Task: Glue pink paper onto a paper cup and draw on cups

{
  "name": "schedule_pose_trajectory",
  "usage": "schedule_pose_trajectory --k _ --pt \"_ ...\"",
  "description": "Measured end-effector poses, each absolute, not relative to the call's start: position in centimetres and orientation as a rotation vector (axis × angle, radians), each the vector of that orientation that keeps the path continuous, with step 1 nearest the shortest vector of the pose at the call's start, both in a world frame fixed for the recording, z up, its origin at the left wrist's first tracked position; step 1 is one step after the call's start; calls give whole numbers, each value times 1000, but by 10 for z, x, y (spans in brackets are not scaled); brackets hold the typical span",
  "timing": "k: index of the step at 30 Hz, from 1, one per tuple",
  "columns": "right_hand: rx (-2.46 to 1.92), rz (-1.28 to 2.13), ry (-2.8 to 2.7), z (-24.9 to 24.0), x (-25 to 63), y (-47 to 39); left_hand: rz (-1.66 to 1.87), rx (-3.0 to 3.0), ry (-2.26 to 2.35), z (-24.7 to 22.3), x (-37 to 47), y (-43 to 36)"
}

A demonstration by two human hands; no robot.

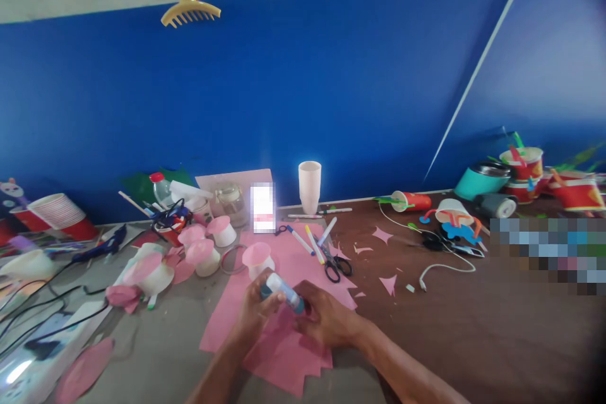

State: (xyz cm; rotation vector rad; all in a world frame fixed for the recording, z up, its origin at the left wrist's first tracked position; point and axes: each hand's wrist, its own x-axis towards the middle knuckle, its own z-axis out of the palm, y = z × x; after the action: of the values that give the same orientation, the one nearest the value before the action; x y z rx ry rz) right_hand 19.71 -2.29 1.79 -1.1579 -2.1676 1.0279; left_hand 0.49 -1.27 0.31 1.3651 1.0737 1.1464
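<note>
Between my two hands is a glue stick point(284, 291) with a whitish body and blue-teal ends, tilted over the pink paper. My left hand point(253, 308) is closed round its body, the thumb lying along the side. At the lower right end, the fingers of my right hand point(329, 319) are bent around the teal part; some fingertips are hidden. Beneath both hands lie pink paper sheets point(279, 360) with jagged cut edges. Just beyond my left hand stands a small white cup topped with a pink paper disc point(258, 254). Black-handled scissors point(337, 265) and several markers point(314, 245) rest on the paper.
More pink-topped cups point(202, 255) stand at the left, near cables and a power strip point(61, 341). A stack of white cups point(310, 186) and a blurred bright screen point(262, 207) are by the blue partition point(293, 88). Pink scraps point(388, 284) and a white cable point(440, 271) lie right.
</note>
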Motion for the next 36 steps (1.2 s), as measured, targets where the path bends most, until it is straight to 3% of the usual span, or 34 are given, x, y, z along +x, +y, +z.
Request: schedule_pose_trajectory --k 2,7,12,18,24,30,36 --pt "-1201 1103 -2175 21 198 -22 1150 1361 1066 2 5 -13" --pt "-1374 619 -2255 18 192 -24 1153 1395 1036 8 9 -14" --pt "-1097 866 -2233 10 194 -21 1162 1381 1025 4 8 -12" --pt "-1314 521 -2195 4 192 -21 1161 1472 1036 -3 6 -11" --pt "-1009 843 -2180 -1 195 -17 1197 1433 1002 0 7 -12" --pt "-1224 476 -2157 -6 193 -17 1182 1457 1010 -4 8 -12" --pt "-954 703 -2163 -10 195 -17 1203 1427 994 0 10 -14"
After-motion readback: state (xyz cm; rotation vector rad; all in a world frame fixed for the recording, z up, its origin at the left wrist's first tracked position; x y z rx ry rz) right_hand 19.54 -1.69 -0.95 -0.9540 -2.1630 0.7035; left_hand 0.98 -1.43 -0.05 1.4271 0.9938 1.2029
